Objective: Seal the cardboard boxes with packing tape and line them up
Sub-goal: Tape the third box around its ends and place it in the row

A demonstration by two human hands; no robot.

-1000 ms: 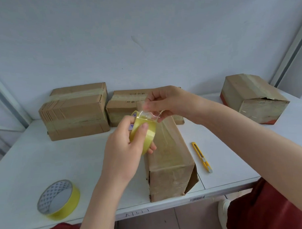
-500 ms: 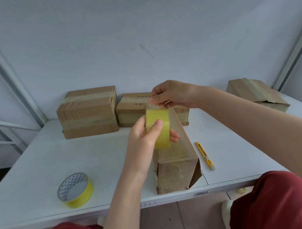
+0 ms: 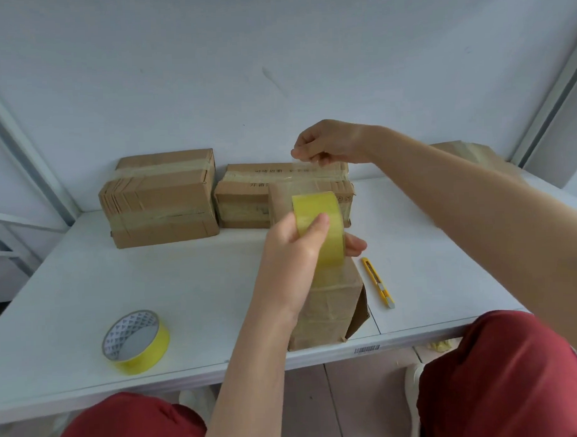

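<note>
Tape (image 3: 306, 172) pinched by the right hand (image 3: 327, 141) is stretched from the left hand's (image 3: 294, 247) gripped roll (image 3: 323, 214), likely bound for the centre-frame box (image 3: 329, 311).

The left hand (image 3: 294, 247) is gripping a yellow tape roll (image 3: 320, 223) above the near box (image 3: 326, 308), which is sitting at the table's (image 3: 185, 287) front edge. At 12 o'clock from the roll, the right hand (image 3: 327, 141) is pinching the tape end (image 3: 306, 172). Two taped boxes (image 3: 159, 196) are standing at 11 and 12 o'clock. A spare roll (image 3: 137, 341) is lying at 8 o'clock, and a yellow cutter (image 3: 377, 282) at 3 o'clock.
</note>
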